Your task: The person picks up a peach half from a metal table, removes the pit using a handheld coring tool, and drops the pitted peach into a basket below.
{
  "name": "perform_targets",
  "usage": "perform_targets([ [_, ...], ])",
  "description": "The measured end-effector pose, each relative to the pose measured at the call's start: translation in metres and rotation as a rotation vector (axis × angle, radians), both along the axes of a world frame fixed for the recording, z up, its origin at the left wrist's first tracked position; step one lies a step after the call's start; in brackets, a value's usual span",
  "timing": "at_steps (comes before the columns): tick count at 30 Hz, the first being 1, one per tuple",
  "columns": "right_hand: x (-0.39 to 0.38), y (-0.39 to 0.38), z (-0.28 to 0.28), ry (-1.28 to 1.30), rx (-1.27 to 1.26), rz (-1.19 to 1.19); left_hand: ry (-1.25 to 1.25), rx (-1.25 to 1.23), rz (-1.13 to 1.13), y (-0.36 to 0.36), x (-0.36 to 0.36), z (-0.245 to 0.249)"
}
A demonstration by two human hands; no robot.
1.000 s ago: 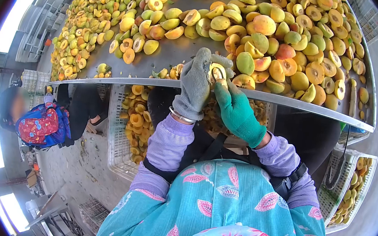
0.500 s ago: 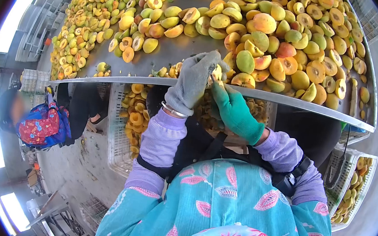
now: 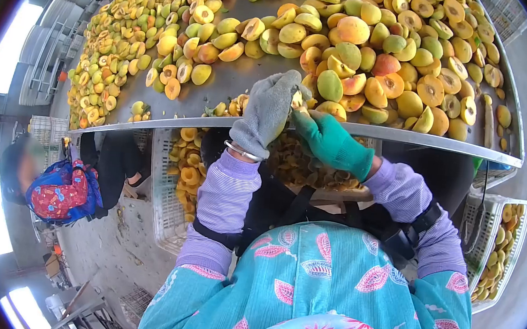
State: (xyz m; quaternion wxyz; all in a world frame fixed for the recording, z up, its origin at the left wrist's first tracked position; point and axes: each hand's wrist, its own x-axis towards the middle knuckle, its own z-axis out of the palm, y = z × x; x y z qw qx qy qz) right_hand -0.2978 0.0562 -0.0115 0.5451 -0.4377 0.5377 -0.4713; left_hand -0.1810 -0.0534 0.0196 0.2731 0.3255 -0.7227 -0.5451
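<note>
My left hand (image 3: 266, 110), in a grey glove, is closed on a pale yellow piece of stone fruit (image 3: 299, 101) above the table's near edge. My right hand (image 3: 336, 146), in a green glove, is closed just right of it, fingertips touching or nearly touching the fruit. A thin dark tool shows at its fingers in the earlier frame; now the fingers hide most of it. Cut halves of yellow-green and orange stone fruit (image 3: 429, 91) lie heaped beyond my hands. Small fruit pieces (image 3: 236, 105) lie left of my left hand.
The metal table (image 3: 172, 116) has a raised near rim. Below it stand white crates with fruit, one at left (image 3: 168, 212) and one at right (image 3: 492, 253). A stick-like thing (image 3: 489, 124) lies at the table's right end. A person with a red and blue bag (image 3: 65, 192) is at left.
Both hands stay together at the table edge. The fruit piece shows more plainly between them, and the tool is less visible. The whole view has shifted slightly.
</note>
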Motion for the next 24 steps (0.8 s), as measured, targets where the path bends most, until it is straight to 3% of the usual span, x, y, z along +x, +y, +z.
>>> perform_targets([
  [1,-0.010,0.003,0.005,0.092,-0.032,0.074,-0.052,-0.323,-0.112,-0.005,0.004,-0.002],
  [2,-0.014,0.004,0.011,-0.003,0.020,0.132,-0.104,-0.649,-0.227,-0.008,0.005,-0.002],
  [4,0.018,0.003,-0.001,-0.083,-0.147,-0.156,-0.013,-0.041,0.026,0.004,-0.005,0.005],
  [5,0.020,0.004,-0.001,-0.203,-0.062,-0.168,0.037,0.264,0.147,0.010,-0.016,0.008],
  [7,0.027,0.005,0.022,-0.447,0.111,-0.227,0.103,0.299,0.259,0.017,-0.024,0.009],
  [8,0.016,0.007,0.019,-0.545,0.179,-0.116,0.128,0.316,0.316,0.019,-0.024,0.008],
  [9,0.011,0.010,0.017,-0.645,0.250,-0.006,0.025,0.165,0.161,0.015,-0.019,0.008],
  [10,0.021,0.003,0.021,-0.408,0.299,-0.199,-0.071,0.015,0.002,0.004,-0.012,0.008],
  [12,0.024,0.004,0.016,-0.323,0.184,-0.204,-0.241,-0.326,-0.308,-0.013,-0.009,0.017],
  [15,0.019,0.003,0.029,-0.500,0.201,-0.158,-0.041,0.347,-0.018,-0.002,-0.022,0.030],
  [16,0.016,0.004,0.036,-0.611,0.244,-0.137,0.071,0.319,0.030,0.002,-0.024,0.024],
  [19,-0.006,0.004,0.029,-0.266,0.212,-0.059,0.120,0.319,0.067,0.008,-0.026,0.019],
  [20,-0.025,0.003,0.033,-0.269,0.309,0.082,0.145,0.194,0.040,0.005,-0.025,0.011],
  [21,-0.024,0.001,0.034,-0.178,0.192,0.004,0.171,0.068,0.020,0.004,-0.024,0.007],
  [23,-0.009,0.004,0.023,-0.015,-0.036,-0.166,0.315,0.162,0.092,0.010,-0.027,-0.002],
  [24,0.000,-0.001,-0.003,0.318,-0.337,-0.319,0.361,0.193,0.107,0.013,-0.027,-0.002],
])
